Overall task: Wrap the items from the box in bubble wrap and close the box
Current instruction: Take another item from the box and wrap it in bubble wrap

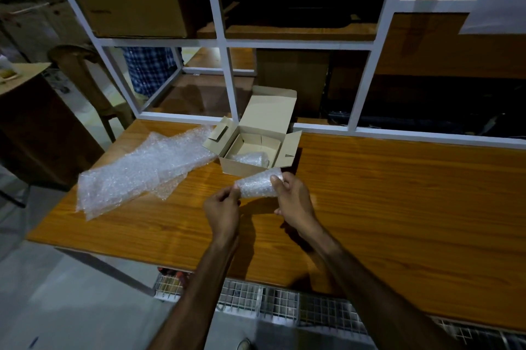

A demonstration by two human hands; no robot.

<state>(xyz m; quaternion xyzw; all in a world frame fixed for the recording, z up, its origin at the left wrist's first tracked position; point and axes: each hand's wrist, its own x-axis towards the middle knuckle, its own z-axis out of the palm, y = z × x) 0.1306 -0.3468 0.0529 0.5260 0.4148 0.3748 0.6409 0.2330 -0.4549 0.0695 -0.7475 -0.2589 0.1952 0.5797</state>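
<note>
One wrapped bundle [250,158] lies in the open brown cardboard box [257,144]; both hands, left hand [223,211] and right hand [293,203], grip a second clear bubble-wrapped item [257,186]; closing remains.

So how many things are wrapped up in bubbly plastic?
2. One cone-shaped bubble-wrapped bundle is held between the left hand and right hand; another wrapped bundle lies inside the open cardboard box. More may hide there.
</note>
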